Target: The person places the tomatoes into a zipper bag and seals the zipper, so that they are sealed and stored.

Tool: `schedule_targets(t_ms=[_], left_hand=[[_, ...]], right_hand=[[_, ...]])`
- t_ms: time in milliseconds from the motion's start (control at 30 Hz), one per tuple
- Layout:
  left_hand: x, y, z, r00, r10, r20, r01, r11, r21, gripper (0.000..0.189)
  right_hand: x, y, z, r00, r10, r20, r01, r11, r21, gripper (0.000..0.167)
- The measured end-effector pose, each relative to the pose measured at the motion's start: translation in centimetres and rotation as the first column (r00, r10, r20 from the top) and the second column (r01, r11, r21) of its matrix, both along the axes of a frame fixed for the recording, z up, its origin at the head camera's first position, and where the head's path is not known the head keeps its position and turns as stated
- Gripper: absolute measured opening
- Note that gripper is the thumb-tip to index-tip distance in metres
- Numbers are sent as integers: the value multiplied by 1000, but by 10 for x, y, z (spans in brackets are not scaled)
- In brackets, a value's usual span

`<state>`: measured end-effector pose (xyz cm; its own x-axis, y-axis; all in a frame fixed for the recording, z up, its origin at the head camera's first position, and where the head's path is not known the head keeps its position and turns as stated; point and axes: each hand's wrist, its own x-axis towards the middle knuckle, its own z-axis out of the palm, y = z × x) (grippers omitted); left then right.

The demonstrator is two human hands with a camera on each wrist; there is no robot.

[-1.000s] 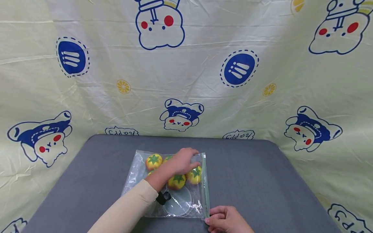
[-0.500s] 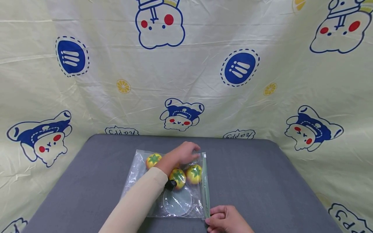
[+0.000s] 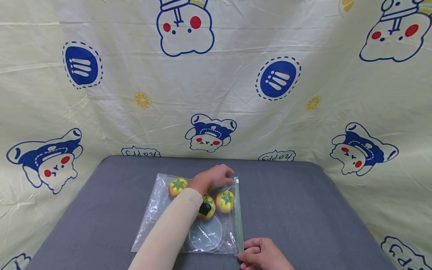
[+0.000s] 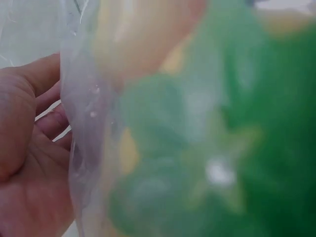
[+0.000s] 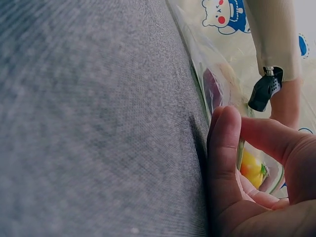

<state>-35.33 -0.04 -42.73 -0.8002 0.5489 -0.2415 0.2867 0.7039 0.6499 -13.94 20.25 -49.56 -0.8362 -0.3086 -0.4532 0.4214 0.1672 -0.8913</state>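
Observation:
A clear zip bag (image 3: 145,228) lies flat with its green zip strip (image 3: 238,213) on the right. Inside show several round yellow-and-red fruits (image 3: 225,201) with green leafy tops, and a clear round disc (image 3: 205,234). My right hand (image 3: 264,255) pinches the strip's near end; in the right wrist view its thumb and forefinger (image 5: 226,123) meet there. Over the bag reaches my left hand (image 3: 216,177), its fingers by the strip's far end. In the left wrist view, plastic and a blurred green leafy top (image 4: 217,168) hide those fingertips, so their grip is unclear.
A grey cloth-covered table (image 3: 287,202) extends around the bag. Behind it hangs a pale curtain (image 3: 236,93) with cartoon prints. A black wrist device (image 3: 204,208) and the left sleeve (image 3: 172,228) cover part of the bag and fruits.
My left hand has moved a little away from me and to the right, its fingers nearing the strip's far end. The right hand keeps its place at the near end.

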Motion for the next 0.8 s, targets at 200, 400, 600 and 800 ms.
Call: schedule_targets(t_ms=[200,400,600,800], left_hand=[[-2,4,0,1000,-4,28,3,1000,26,44],[-5,3,1,1000,-22,-1,22,999,38,24],[-4,0,4,999,-29,-26,31,996,78,18],[-5,-4,5,999,-29,-27,32,994,102,21]], right_hand=[[0,1,-1,1000,2,3,-2,1000,-23,27],[0,1,0,1000,-7,3,7,1000,-27,24],[-2,0,2,999,-33,32,32,999,29,16],[-3,2,1,999,-37,18,36,999,38,10]])
